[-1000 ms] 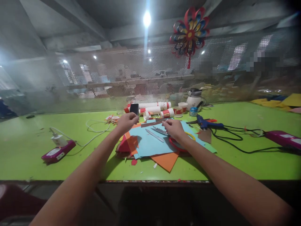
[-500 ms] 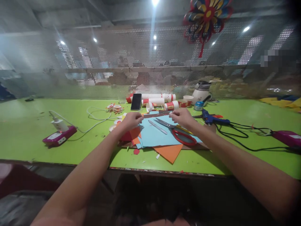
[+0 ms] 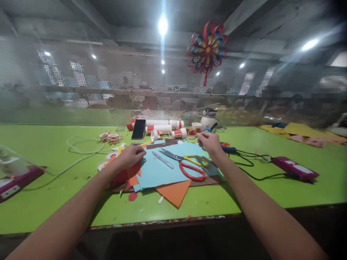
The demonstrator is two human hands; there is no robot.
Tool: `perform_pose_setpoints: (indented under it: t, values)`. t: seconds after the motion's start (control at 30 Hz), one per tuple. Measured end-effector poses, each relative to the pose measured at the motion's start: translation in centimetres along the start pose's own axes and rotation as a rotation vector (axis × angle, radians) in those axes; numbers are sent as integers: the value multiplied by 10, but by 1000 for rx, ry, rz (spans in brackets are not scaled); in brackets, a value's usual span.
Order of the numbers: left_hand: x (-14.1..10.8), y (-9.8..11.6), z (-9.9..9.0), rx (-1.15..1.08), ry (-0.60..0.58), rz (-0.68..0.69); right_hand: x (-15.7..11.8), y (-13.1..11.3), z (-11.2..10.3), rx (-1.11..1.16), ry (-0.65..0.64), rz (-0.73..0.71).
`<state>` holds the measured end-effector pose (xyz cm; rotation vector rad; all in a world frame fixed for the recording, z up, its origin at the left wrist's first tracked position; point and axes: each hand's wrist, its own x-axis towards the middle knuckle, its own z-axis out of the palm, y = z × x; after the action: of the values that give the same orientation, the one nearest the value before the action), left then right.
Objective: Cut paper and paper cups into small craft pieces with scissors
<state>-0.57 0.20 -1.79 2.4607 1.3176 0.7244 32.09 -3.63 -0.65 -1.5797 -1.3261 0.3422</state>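
Observation:
My left hand (image 3: 132, 156) is closed, fingertips pressed together, above the left edge of the light blue paper (image 3: 151, 177). My right hand (image 3: 210, 145) is pinched too, over the paper's upper right, close to the paper cups (image 3: 191, 132). Whatever either pinch holds, if anything, is too small to make out. Between the hands, scissors (image 3: 181, 159) with one red and one yellow handle lie on the blue paper, blades slightly apart. A whitish pen (image 3: 163, 160) rests left of them. Orange paper (image 3: 175, 193) and red paper (image 3: 126, 175) stick out from underneath.
Behind the paper are a phone (image 3: 138, 129), several red-and-white cups and a white jug (image 3: 208, 120). A blue glue gun (image 3: 229, 149) lies beyond my right wrist, its cord near a purple power strip (image 3: 295, 168). Another strip (image 3: 21, 182) and white cable (image 3: 78, 159) lie left.
The view has swung right and up, so the table's things sit further left and lower. My hands are wider apart, and the yellow scissor handle shows fully. The scissors and pen stay on the paper.

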Motion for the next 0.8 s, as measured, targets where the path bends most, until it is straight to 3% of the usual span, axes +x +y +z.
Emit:
perform_pose_setpoints:
  t: [0.23,0.5,0.67,0.8]
  values:
    - [-1,2,-1,-11,4,-10,10,8,-10,91,42,100]
    - [0,-2,3,-2,-26,8,9,13,-1,124,17,156]
    - [-1,-4,8,5,-66,18,26,2,20,75,-110,158]
    - [-3,-1,8,15,-82,24,55,-18,61,27,-193,88]
